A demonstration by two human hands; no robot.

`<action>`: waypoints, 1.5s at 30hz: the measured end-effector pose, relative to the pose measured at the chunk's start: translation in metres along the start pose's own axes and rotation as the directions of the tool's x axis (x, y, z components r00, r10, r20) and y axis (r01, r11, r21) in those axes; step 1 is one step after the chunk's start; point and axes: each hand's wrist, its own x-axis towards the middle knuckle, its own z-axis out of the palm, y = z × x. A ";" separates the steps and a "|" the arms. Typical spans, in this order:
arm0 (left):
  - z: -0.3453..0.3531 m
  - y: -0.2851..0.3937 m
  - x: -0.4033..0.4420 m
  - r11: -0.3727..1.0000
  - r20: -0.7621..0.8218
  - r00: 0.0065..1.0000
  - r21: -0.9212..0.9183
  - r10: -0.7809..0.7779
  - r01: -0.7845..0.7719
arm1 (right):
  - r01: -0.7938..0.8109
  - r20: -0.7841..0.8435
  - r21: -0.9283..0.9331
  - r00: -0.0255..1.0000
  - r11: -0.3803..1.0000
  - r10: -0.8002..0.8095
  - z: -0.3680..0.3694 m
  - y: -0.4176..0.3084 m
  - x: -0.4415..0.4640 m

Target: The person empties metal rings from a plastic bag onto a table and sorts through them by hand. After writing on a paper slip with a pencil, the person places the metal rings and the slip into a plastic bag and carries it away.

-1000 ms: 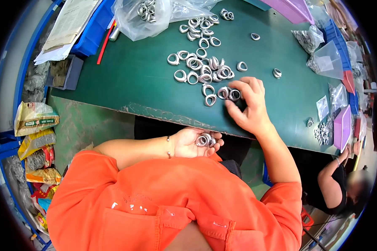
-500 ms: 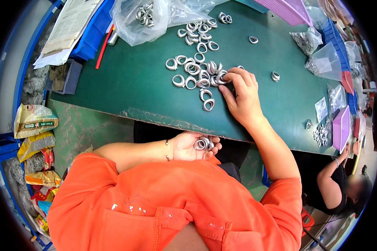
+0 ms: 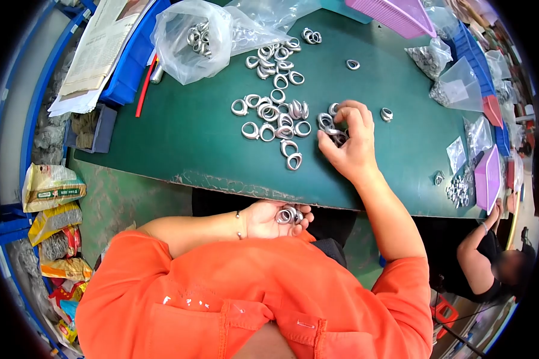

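Silver-coloured metal rings point(image 3: 268, 112) lie in a loose pile on the green tabletop point(image 3: 203, 140). My right hand point(image 3: 354, 143) is at the pile's right side, its fingers curled round several rings point(image 3: 326, 122) low over the table. Whether those rings are lifted or still touch the surface I cannot tell. Palm up below the table's front edge, my left hand point(image 3: 269, 218) cups a few rings point(image 3: 288, 215) against its bent fingers.
A clear plastic bag point(image 3: 191, 45) with more rings stands at the back left, near a red stick point(image 3: 146, 87) and a blue bin point(image 3: 135, 51). Single rings lie farther right. Bagged parts point(image 3: 458, 87) and a purple basket point(image 3: 488, 178) line the right, where another person sits.
My right hand has drawn several rings to the right, away from the pile. My left hand stays in place with its rings. The view has shifted slightly.
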 end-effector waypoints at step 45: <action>0.024 -0.003 -0.072 0.988 0.026 0.992 0.090 0.121 -0.123 | 0.012 0.103 0.120 0.994 0.993 -0.025 0.030 -0.038 -0.002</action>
